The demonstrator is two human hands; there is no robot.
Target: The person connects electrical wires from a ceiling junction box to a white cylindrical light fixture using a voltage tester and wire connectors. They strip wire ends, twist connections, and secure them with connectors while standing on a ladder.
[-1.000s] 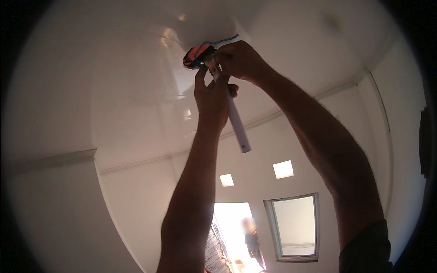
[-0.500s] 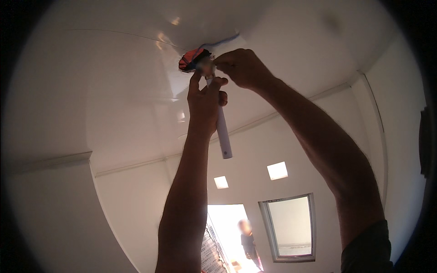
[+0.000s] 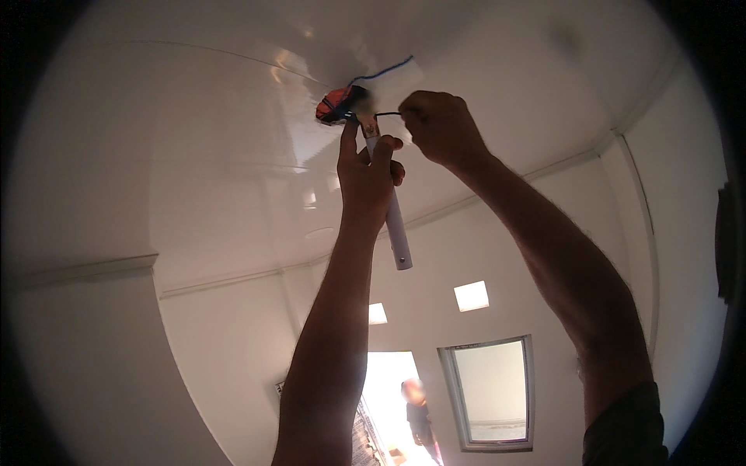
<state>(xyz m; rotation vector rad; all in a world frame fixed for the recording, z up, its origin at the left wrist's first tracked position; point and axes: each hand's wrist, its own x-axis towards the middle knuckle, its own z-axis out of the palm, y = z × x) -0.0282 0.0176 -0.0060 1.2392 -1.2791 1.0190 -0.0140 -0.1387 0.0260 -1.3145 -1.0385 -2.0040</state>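
1. head view, upper centre: your left hand [image 3: 367, 172] is wrapped around a white tube [image 3: 394, 225] (its top meets an orange fitting [image 3: 336, 103] at the ceiling [image 3: 194, 116]).
2. your right hand [image 3: 437, 126] pinches a thin black wire [image 3: 387, 114] just beside it.

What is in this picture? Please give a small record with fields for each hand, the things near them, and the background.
left hand: raised to the ceiling, closed around a white tube
right hand: raised beside it, pinching a thin dark wire
ceiling opening: orange and dark parts, with a blue wire running from it
ceiling: white, glossy
background: a window, a bright doorway, a blurred person far off
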